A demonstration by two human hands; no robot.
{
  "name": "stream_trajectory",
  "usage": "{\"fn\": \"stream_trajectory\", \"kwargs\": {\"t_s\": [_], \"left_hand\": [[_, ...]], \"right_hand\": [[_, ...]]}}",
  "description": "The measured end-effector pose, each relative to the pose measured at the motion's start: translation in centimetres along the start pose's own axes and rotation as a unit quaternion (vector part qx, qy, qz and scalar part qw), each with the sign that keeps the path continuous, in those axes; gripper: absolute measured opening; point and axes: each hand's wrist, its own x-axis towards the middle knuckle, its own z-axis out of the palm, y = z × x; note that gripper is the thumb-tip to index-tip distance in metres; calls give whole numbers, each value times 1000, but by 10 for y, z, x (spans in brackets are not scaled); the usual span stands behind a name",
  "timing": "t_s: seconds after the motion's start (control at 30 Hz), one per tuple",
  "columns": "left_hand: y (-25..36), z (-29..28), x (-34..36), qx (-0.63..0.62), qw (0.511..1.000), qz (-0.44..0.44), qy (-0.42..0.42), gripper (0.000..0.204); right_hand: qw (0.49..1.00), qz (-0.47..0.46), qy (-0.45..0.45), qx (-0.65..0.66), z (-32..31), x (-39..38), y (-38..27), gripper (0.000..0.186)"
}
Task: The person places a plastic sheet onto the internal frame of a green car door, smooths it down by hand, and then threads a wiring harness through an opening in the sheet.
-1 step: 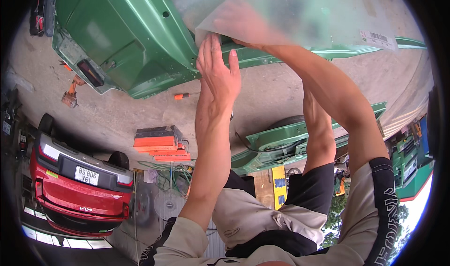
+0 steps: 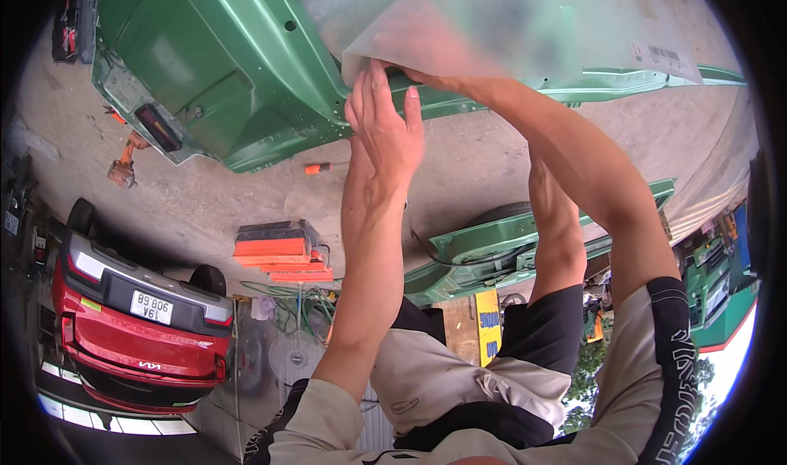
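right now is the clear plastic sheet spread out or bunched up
Spread out. The clear plastic sheet lies flat over the green car body; the left hand touches its lower edge, and the right hand shows blurred behind it.

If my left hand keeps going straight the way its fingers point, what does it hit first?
Most likely the lower edge of the translucent plastic sheet, which the left hand's fingertips already seem to touch, with the green painted metal car body panel right behind it. Depth is hard to judge here.
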Motion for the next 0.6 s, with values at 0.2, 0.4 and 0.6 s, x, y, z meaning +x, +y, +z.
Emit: {"fn": "stream_trajectory", "kwargs": {"t_s": [0.2, 0.4, 0.6], "left_hand": [[6, 6, 7, -119, 989, -38, 81, 72], [10, -7, 33, -114, 992, 13, -55, 47], [20, -2, 34, -115, 989, -33, -87, 35]], "right_hand": [[955, 263, -43, 134, -4, -19, -37, 22], [955, 292, -1, -54, -5, -44, -59, 36], [837, 379, -367, 148, -147, -52, -149, 45]]}}
